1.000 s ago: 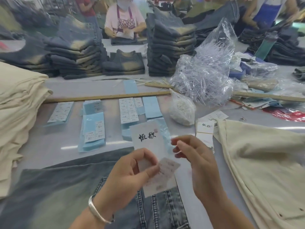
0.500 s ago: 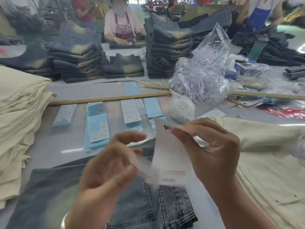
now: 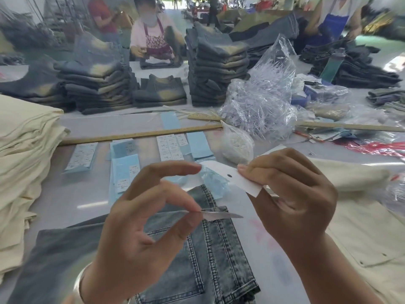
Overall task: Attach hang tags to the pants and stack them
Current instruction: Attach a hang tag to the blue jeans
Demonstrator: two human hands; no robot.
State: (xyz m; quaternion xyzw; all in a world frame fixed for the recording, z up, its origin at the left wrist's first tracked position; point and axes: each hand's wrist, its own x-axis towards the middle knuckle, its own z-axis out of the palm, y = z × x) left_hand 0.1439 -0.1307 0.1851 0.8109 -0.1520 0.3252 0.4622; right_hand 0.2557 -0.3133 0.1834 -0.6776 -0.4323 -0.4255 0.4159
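Observation:
My right hand (image 3: pixel 293 198) pinches a white hang tag (image 3: pixel 236 178) with a punched hole, held nearly flat above the table. My left hand (image 3: pixel 149 229) pinches a small thin sticker label (image 3: pixel 219 215) between thumb and finger, seen edge-on just below the tag. Under both hands lies a pair of grey-blue washed jeans (image 3: pixel 210 255), back pocket and waistband up. Cream pants (image 3: pixel 361 227) lie at my right.
Light-blue sheets of size stickers (image 3: pixel 171 147) lie in a row beyond my hands. A tall stack of cream pants (image 3: pixel 24 163) fills the left. A wooden ruler (image 3: pixel 140 134), a bag of plastic fasteners (image 3: pixel 260 99) and stacks of folded jeans (image 3: pixel 217 66) stand behind. People work at the far tables.
The tag has tipped from upright to nearly flat in my right hand. My left hand has drawn the small sticker away from the tag and holds it apart below.

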